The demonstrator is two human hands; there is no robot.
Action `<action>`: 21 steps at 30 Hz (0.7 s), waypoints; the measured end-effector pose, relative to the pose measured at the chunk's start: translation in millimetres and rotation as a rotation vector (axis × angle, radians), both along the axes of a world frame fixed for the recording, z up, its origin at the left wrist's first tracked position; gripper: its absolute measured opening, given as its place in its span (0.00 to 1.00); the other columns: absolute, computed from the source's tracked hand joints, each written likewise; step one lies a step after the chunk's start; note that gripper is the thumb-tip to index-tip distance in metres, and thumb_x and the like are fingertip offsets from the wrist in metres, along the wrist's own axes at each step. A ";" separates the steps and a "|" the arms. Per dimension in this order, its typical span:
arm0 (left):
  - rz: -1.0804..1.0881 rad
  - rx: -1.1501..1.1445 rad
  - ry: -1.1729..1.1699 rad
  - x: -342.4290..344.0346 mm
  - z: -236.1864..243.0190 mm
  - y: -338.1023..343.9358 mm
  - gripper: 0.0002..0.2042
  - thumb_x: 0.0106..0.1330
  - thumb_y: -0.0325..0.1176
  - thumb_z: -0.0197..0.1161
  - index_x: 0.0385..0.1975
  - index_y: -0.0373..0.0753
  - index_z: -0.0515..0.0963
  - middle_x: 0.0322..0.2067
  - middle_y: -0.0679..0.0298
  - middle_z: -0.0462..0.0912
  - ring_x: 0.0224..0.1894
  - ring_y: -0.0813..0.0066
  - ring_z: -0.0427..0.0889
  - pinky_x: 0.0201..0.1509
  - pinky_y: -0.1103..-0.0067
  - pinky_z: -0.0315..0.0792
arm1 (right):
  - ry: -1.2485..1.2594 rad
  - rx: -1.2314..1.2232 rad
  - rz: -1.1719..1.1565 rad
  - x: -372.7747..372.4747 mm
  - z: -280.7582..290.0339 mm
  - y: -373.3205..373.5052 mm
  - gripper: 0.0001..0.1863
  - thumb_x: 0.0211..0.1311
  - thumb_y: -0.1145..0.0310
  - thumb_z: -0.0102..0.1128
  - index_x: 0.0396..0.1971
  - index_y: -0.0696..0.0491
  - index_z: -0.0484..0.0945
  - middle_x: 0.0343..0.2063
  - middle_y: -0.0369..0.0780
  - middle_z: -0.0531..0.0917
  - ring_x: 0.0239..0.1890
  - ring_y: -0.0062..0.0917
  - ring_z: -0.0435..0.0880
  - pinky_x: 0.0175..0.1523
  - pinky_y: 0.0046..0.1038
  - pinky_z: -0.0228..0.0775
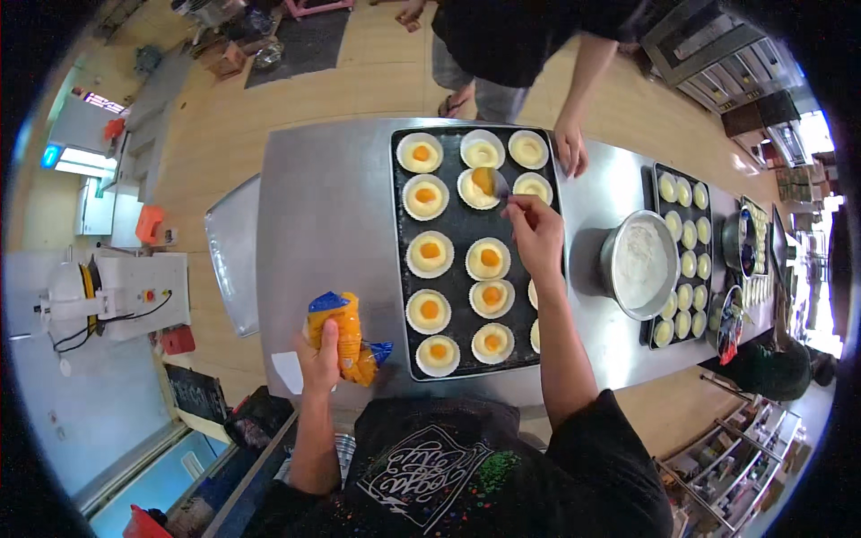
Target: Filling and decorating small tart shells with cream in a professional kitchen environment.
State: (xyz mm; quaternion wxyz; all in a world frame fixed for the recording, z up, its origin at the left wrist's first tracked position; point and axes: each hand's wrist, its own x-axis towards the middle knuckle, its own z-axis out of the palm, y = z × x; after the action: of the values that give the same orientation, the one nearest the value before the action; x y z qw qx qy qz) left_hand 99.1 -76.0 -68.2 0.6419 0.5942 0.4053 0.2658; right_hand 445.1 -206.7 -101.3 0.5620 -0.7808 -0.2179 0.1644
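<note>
My right hand point(538, 238) grips a spoon point(500, 185) that carries orange filling, its tip over a pale dough round point(475, 195) in a white paper cup. My left hand point(318, 357) is closed around a soft orange-and-blue plastic packet point(352, 334), held beside the tray's near left corner. A black baking tray point(457, 278) on the metal table carries several dough rounds in paper cups. Most visible ones have an orange dab point(430, 249) in the centre; a few at the far right have none. My right forearm hides part of the tray's right column.
A metal bowl point(615, 269) of white powder stands right of the tray. Beyond it lie another tray of dough rounds point(652, 325) and a smaller bowl point(737, 242). Across the table stands a person whose hand point(570, 148) rests by the tray's far right corner.
</note>
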 end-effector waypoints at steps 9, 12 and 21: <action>0.037 -0.016 0.109 15.1 -13.4 9.6 0.19 0.78 0.49 0.59 0.49 0.37 0.80 0.37 0.66 0.85 0.36 0.78 0.81 0.40 0.83 0.75 | -1.069 -0.540 0.031 53.2 -167.3 17.6 0.05 0.61 0.73 0.63 0.36 0.51 0.85 0.32 0.38 0.83 0.31 0.35 0.82 0.36 0.35 0.75; 0.061 -0.012 0.121 10.5 -17.4 15.3 0.19 0.78 0.49 0.59 0.48 0.37 0.80 0.37 0.66 0.85 0.36 0.78 0.81 0.40 0.83 0.75 | -0.921 -0.532 0.052 44.1 -164.5 21.5 0.06 0.61 0.73 0.63 0.37 0.51 0.84 0.32 0.39 0.83 0.31 0.36 0.83 0.37 0.35 0.75; 0.058 -0.007 0.105 8.6 -25.4 18.9 0.18 0.78 0.47 0.59 0.49 0.37 0.80 0.39 0.65 0.85 0.35 0.78 0.81 0.39 0.83 0.76 | -0.584 -0.344 0.001 50.9 -143.7 17.8 0.05 0.63 0.70 0.59 0.37 0.49 0.81 0.33 0.39 0.84 0.32 0.41 0.83 0.36 0.38 0.75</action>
State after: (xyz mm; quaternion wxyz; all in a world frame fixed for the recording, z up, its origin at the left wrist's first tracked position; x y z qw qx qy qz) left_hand 107.7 -57.1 -93.6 0.6140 0.5929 0.4563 0.2514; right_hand 496.0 -188.9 -245.0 0.3357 -0.8782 -0.3391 -0.0314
